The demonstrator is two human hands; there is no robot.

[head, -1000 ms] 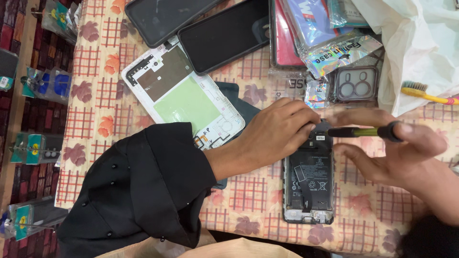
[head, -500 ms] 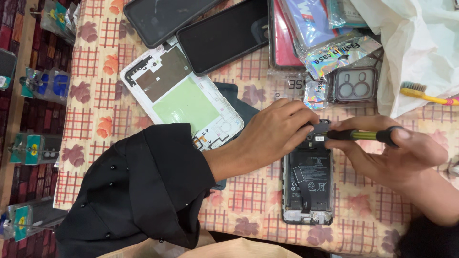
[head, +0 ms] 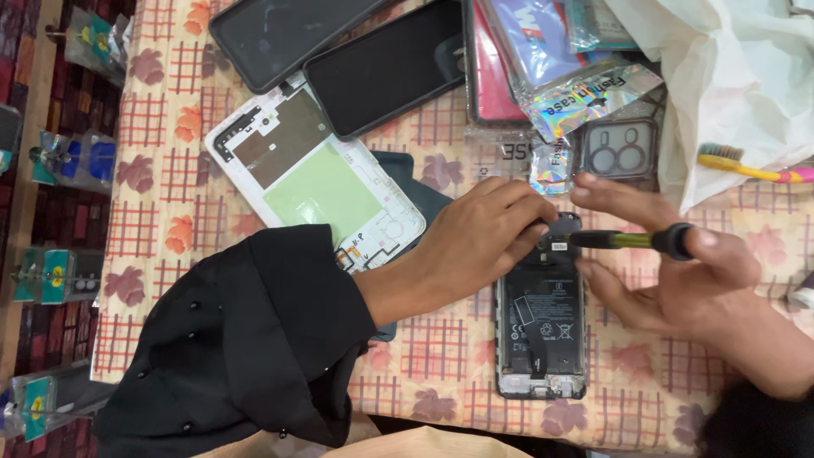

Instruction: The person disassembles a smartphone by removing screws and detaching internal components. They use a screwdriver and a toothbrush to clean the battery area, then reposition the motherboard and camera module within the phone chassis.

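Phone opened on a checked tablecloth, screwdriver at its top end

Back cover is already off the black smartphone [head: 541, 326], which is laid face down near the table's lower edge with battery and flex cable bared; the top shield looks to be the part in hand, and the rest of the insides seem untouched. The left hand [head: 479, 242] is pressed, fingers together, onto the phone's upper end. The right hand [head: 678, 271] is closed around the handle of a yellow-and-black screwdriver [head: 632, 241], its tip brought to the same spot. A white phone mid-frame [head: 314, 182] is set just left of the work. Dark phones, packaged cases and a white plastic bag [head: 729, 76] are crowded along the table's upper edge, a toothbrush [head: 750, 167] at its right. The table [head: 170, 229] is covered in floral checked cloth; small display stands are seen beyond its left edge.
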